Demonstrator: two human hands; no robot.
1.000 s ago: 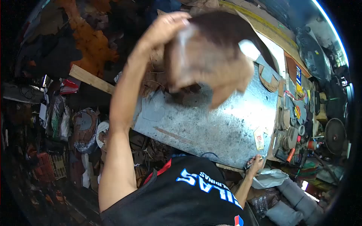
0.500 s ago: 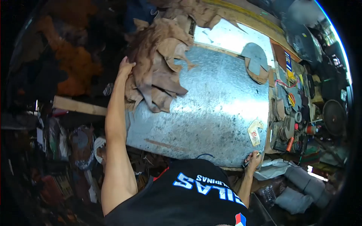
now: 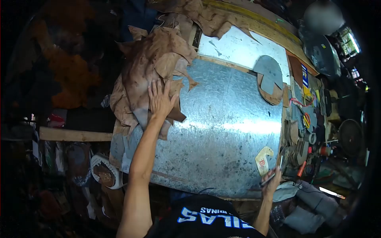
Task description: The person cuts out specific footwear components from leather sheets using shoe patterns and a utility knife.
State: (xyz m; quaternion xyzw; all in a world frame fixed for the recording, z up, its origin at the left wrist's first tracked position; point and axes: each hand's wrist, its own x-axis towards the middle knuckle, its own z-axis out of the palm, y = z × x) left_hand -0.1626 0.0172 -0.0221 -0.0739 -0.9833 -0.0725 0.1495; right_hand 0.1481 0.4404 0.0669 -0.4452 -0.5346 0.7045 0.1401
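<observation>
My left hand lies flat with fingers spread on a pile of crumpled brown leather at the left of the metal-topped table. Ragged leather edges hang past the table's left side. At the near right corner, my right hand is closed around a slim, dark pen-like tool; whether it is a pen or a knife I cannot tell. Just beyond that hand lies a pale curved pattern piece with red marking.
A grey and brown rounded pattern stack sits at the far right, overlapping a white board. Along the right side are tape rolls, an orange-handled tool and stacked pieces. A white plastic stool stands lower left, near a wooden plank.
My left hand has moved from the pile's left edge onto its top, near side, and now lies flat. The leather is spread flatter and further left. My right hand still holds the tool.
</observation>
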